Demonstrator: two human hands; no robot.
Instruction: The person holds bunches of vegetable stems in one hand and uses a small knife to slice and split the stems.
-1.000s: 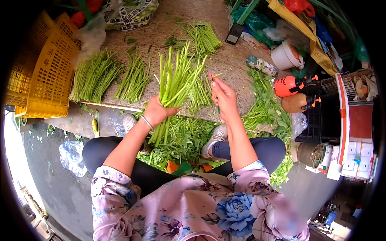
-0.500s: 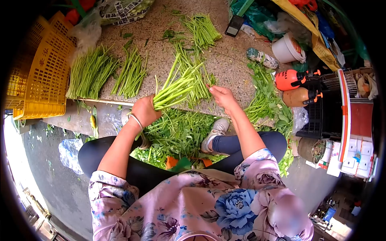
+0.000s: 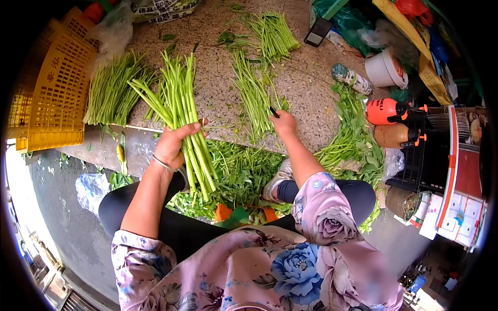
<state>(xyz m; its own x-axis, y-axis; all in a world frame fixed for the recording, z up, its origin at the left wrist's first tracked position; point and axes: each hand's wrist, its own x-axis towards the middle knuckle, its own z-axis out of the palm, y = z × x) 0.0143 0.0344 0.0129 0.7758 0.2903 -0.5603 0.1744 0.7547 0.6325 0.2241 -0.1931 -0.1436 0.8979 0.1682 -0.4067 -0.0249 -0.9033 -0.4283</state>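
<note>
A bunch of long green stems (image 3: 184, 106) is gripped in my left hand (image 3: 174, 145), fanned out above the board's front edge, with cut ends pointing down. My right hand (image 3: 284, 124) is closed round a small dark tool (image 3: 274, 112), mostly hidden by the fingers, beside a loose pile of stems (image 3: 252, 93) on the speckled board (image 3: 306, 88). Another stem bundle (image 3: 275, 36) lies at the back. A larger bundle (image 3: 114, 90) rests at the left, and a smaller one is partly covered by the held bunch.
Yellow crates (image 3: 59, 88) stand at the left. Leafy trimmings (image 3: 238, 171) are heaped between the shoes, and more greens (image 3: 353, 129) lie on the right. Beyond them are a red spray bottle (image 3: 381, 111), a brown one (image 3: 389, 136) and a white bucket (image 3: 384, 68).
My left hand has turned the bunch more upright and moved it left, away from the loose pile. My right hand is lower, and the dark tool now shows at its fingertips.
</note>
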